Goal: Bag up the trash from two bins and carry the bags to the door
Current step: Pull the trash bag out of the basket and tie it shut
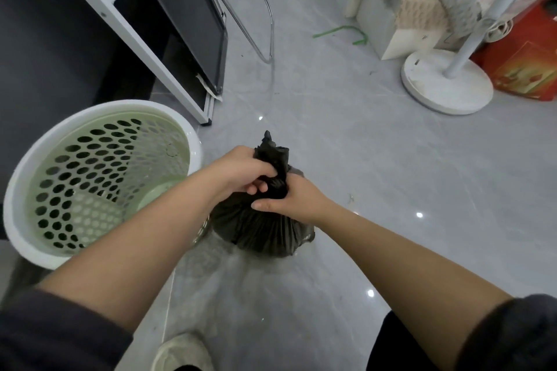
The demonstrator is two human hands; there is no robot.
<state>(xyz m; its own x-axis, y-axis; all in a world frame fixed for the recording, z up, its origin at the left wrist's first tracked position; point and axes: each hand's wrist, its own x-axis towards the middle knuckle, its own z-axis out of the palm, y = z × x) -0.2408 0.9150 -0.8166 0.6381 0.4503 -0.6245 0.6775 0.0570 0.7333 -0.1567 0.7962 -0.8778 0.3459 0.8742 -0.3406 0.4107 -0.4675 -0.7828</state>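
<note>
A full black trash bag (259,229) stands on the grey floor in the middle of the view, its top gathered into a twisted neck. My left hand (241,173) grips that neck from the left, fingers curled round the plastic. From the right, my right hand (289,200) holds the neck just below, thumb across the front. To the left of the bag stands a pale green perforated bin (99,178) with a white rim, with no liner and nothing inside.
A white-framed dark cabinet (144,39) and a chrome tube frame (259,18) stand at the back left. A white fan base (446,81), a red box (524,66) and piled cloth fill the back right. My shoe (184,352) shows at the bottom.
</note>
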